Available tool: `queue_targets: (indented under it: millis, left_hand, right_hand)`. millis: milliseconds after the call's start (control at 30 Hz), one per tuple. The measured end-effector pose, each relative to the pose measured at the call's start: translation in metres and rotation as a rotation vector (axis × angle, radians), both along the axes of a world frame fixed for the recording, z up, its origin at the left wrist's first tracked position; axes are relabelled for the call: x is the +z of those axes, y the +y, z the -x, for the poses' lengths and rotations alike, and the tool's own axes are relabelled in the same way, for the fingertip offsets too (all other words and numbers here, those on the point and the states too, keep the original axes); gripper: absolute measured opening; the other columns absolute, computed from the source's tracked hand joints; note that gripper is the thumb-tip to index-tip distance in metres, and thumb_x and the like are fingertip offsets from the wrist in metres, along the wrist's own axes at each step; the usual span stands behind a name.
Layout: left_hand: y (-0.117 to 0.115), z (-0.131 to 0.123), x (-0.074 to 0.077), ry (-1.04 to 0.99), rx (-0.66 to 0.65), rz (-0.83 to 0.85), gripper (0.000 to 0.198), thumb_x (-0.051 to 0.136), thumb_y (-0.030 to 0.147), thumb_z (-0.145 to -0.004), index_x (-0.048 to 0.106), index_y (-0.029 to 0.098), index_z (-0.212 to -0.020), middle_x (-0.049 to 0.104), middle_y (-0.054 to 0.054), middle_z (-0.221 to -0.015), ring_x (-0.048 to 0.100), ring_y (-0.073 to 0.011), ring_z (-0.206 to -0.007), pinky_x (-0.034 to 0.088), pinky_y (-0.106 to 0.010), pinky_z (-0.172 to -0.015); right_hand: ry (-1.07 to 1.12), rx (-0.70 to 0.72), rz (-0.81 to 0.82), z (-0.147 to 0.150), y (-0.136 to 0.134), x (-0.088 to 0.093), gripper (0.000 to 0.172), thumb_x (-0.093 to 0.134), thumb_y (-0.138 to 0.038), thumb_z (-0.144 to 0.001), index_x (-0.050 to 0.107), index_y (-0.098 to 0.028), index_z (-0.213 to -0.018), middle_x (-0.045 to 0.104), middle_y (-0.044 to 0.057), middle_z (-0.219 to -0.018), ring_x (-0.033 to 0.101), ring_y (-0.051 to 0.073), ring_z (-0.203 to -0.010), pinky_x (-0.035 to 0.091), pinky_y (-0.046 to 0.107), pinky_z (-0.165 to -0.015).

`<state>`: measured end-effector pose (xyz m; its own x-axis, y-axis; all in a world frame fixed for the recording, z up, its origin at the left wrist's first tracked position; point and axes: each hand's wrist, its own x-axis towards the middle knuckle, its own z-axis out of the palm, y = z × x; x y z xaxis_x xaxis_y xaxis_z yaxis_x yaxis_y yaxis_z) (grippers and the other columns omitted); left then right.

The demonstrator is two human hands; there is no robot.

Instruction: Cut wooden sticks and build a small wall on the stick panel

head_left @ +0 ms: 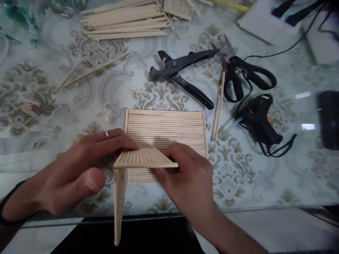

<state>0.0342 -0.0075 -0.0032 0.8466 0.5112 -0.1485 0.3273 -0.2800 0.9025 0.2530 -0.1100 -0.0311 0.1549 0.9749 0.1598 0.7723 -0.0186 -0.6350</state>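
Two panels of thin wooden sticks meet at a corner, forming an L-shaped stick piece (144, 157); one side faces up and the other hangs down past the table edge. My right hand (189, 173) pinches its right side between thumb and fingers. Along the far left part of the same piece rest the outstretched fingers of my left hand (84, 169), its thumb standing apart from the wood. Beneath and behind lies a flat rectangular stick panel (165, 123) with edge strips, partly hidden by the piece and my right hand.
Beyond the panel lie black-handled cutters (182, 67), scissors (238, 72) and a black glue gun (261, 121) with its cord. A pile of wooden sticks (124, 21) sits at the back. Loose sticks (96, 70) and small offcuts are scattered over the glass-covered patterned table (169, 93).
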Motion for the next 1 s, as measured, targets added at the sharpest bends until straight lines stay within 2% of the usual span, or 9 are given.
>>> queue_targets:
  millis: [167,267,333,433,600,733,800,933,1000]
  left_hand:
    - [-0.001,-0.001,0.002,-0.036,-0.049,-0.028,0.065,0.026,0.071,-0.098,0.051,0.032,-0.144,0.059,-0.008,-0.140,0.057,-0.0327,-0.125,0.046,-0.041,-0.109]
    - [-0.004,0.002,0.001,-0.006,-0.020,-0.057,0.069,0.021,0.072,-0.099,0.049,0.030,-0.146,0.055,-0.008,-0.145,0.054,-0.0333,-0.131,0.041,-0.041,-0.115]
    - [-0.006,0.006,-0.001,0.005,-0.014,-0.097,0.065,0.024,0.067,-0.101,0.045,0.031,-0.150,0.054,-0.005,-0.149,0.052,-0.0336,-0.134,0.039,-0.042,-0.117]
    - [-0.006,0.011,-0.002,0.026,-0.043,-0.143,0.057,0.029,0.061,-0.103,0.036,0.036,-0.155,0.051,0.000,-0.152,0.052,-0.0326,-0.136,0.041,-0.041,-0.116]
    - [-0.004,0.010,-0.001,0.001,-0.079,-0.175,0.053,0.029,0.059,-0.104,0.032,0.042,-0.154,0.049,0.003,-0.154,0.051,-0.0299,-0.138,0.045,-0.039,-0.113]
    - [-0.005,0.007,-0.002,0.025,-0.090,-0.092,0.079,0.033,0.082,-0.091,0.032,0.035,-0.155,0.047,-0.003,-0.155,0.053,-0.0340,-0.134,0.047,-0.043,-0.111]
    - [-0.007,0.006,-0.003,0.041,-0.079,-0.092,0.093,0.045,0.088,-0.081,0.030,0.033,-0.154,0.044,-0.005,-0.156,0.052,-0.0368,-0.134,0.046,-0.048,-0.113]
    - [-0.012,0.004,-0.002,0.038,-0.112,-0.141,0.120,0.075,0.082,-0.060,0.023,0.031,-0.155,0.044,-0.010,-0.153,0.054,-0.0409,-0.130,0.049,-0.052,-0.109]
    - [-0.013,0.002,-0.002,0.077,-0.130,-0.175,0.123,0.080,0.075,-0.059,0.019,0.031,-0.156,0.044,-0.011,-0.153,0.055,-0.0402,-0.129,0.050,-0.052,-0.108]
  right_hand:
    - [-0.008,0.013,0.004,0.000,0.001,0.000,0.021,0.069,-0.015,-0.080,0.054,-0.021,-0.067,0.059,-0.002,-0.064,0.056,0.014,-0.061,0.040,0.027,-0.058]
    - [0.000,0.040,0.000,-0.003,-0.002,0.002,0.016,0.068,-0.017,-0.084,0.058,-0.020,-0.072,0.063,-0.002,-0.068,0.059,0.014,-0.064,0.043,0.027,-0.060]
    - [0.030,0.034,-0.003,-0.006,-0.005,0.004,0.010,0.067,-0.020,-0.088,0.062,-0.019,-0.080,0.065,-0.002,-0.072,0.062,0.012,-0.065,0.046,0.025,-0.061]
    - [0.073,-0.006,-0.007,-0.009,-0.008,0.004,0.006,0.066,-0.023,-0.091,0.064,-0.018,-0.088,0.067,-0.002,-0.076,0.063,0.010,-0.063,0.049,0.021,-0.061]
    - [0.078,0.005,-0.014,-0.010,-0.008,0.002,0.005,0.065,-0.020,-0.092,0.068,-0.017,-0.089,0.068,-0.001,-0.078,0.064,0.009,-0.064,0.053,0.020,-0.062]
    - [0.070,0.053,-0.029,-0.012,-0.007,0.002,0.008,0.063,-0.017,-0.093,0.072,-0.016,-0.092,0.069,0.001,-0.082,0.065,0.009,-0.069,0.055,0.020,-0.066]
    - [0.044,0.091,-0.055,-0.014,-0.009,0.001,0.012,0.061,-0.014,-0.094,0.073,-0.016,-0.097,0.071,0.002,-0.087,0.067,0.010,-0.074,0.055,0.021,-0.069]
    - [-0.097,0.165,-0.120,-0.020,-0.017,-0.005,0.019,0.060,-0.013,-0.097,0.071,-0.015,-0.111,0.068,0.004,-0.090,0.066,0.012,-0.078,0.056,0.024,-0.071]
    - [-0.172,0.239,-0.131,-0.025,-0.021,-0.009,0.021,0.061,-0.014,-0.097,0.069,-0.013,-0.115,0.067,0.006,-0.092,0.064,0.015,-0.081,0.057,0.028,-0.074]
